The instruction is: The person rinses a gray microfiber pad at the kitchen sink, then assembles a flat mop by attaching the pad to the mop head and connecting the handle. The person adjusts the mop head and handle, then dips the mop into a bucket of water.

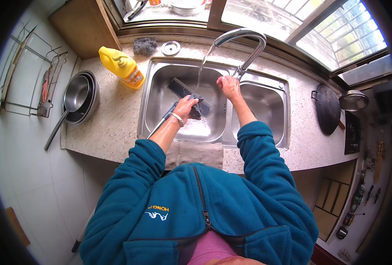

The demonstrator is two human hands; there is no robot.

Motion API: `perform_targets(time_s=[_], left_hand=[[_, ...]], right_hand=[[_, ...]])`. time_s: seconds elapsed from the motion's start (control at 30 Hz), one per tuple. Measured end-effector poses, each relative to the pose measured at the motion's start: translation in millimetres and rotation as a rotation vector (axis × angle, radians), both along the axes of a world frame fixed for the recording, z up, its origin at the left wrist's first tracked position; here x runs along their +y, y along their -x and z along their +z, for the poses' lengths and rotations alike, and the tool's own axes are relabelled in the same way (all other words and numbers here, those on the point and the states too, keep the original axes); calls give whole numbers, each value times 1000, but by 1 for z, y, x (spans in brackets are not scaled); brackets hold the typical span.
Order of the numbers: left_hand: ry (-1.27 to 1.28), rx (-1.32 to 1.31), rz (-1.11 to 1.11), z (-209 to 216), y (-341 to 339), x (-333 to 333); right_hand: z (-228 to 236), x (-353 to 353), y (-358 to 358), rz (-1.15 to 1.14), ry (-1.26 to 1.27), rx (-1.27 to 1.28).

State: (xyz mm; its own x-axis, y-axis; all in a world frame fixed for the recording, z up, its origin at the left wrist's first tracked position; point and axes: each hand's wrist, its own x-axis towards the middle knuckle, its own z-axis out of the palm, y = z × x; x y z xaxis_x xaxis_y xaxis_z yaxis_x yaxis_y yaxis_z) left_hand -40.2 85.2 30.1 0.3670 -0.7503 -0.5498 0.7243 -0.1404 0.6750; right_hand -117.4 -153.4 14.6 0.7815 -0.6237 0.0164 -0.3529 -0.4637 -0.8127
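Observation:
Over the left basin point(154, 119) of a steel double sink, my left hand point(186, 108) is closed around a wet, dark grey cloth point(197, 102). Beneath it lies a long, flat dark head point(176, 88), which looks like a flat mop's. A slim pole point(162, 119) runs from there under my left forearm. From the chrome faucet point(249, 33) a stream of water point(200, 73) falls onto the cloth. My right hand point(230, 87) is at the faucet's base, above the divider, its fingers curled. Whatever they grip is hidden.
A yellow pump bottle point(121, 66), a steel-wool scourer point(145, 46) and a round drain strainer point(170, 47) stand behind and left of the sink. Nested pans point(79, 97) lean at the left wall. A dark wok point(326, 109) sits at the right.

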Motion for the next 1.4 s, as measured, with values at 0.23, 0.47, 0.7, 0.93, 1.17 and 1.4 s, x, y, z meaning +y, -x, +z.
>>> perform_targets(time_s=[0.23, 0.47, 0.7, 0.93, 1.17, 1.4], left_hand=[[171, 16, -5, 15, -6, 26], [310, 21, -170, 30, -7, 25], [507, 206, 119, 31, 6, 7], [653, 431, 197, 42, 33, -4], [625, 513, 141, 86, 46, 18], [684, 479, 227, 102, 26, 38]], right_hand=[[41, 8, -19, 0, -174, 75], [42, 98, 31, 124, -780, -170], [66, 169, 35, 214, -99, -400], [89, 175, 40, 154, 330, -458], [90, 148, 33, 101, 14, -509], [103, 163, 34, 358, 423, -530]])
